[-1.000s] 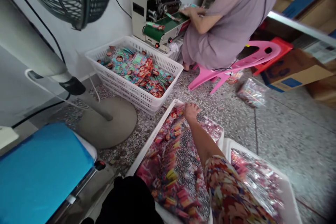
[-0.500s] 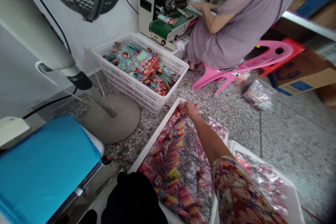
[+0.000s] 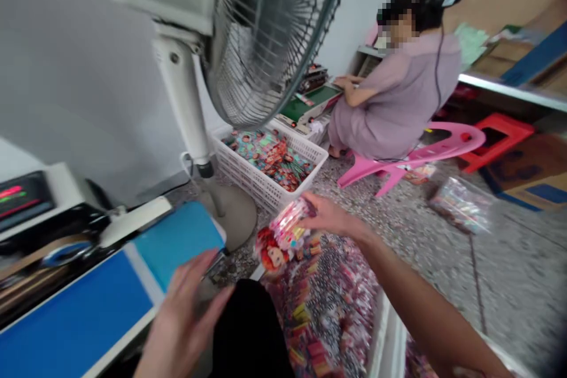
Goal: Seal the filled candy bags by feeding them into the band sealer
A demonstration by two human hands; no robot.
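Observation:
My right hand (image 3: 325, 215) grips a bundle of plastic-wrapped packets (image 3: 286, 233) in pink, with a red-haired doll figure at its lower end. It is held over a white bin (image 3: 378, 331) filled with similar shiny packets in pink, yellow and silver. My left hand (image 3: 188, 301) is raised beside a flat blue surface (image 3: 177, 242), fingers apart and thumb spread, with nothing in it; motion blurs it a little. My dark-clothed knee (image 3: 248, 331) lies between the two hands and hides part of the bin.
A standing fan (image 3: 266, 41) rises close in front. Behind it is a white basket (image 3: 261, 189) of colourful packets. A person (image 3: 394, 88) sits on a pink chair (image 3: 425, 156) at a machine with a green belt (image 3: 316, 100). On the floor lies a clear bag (image 3: 463, 204).
My right hand has lifted out of the bin with a bundle of packets and come nearer. My left hand has entered the view. The camera has tilted up and left.

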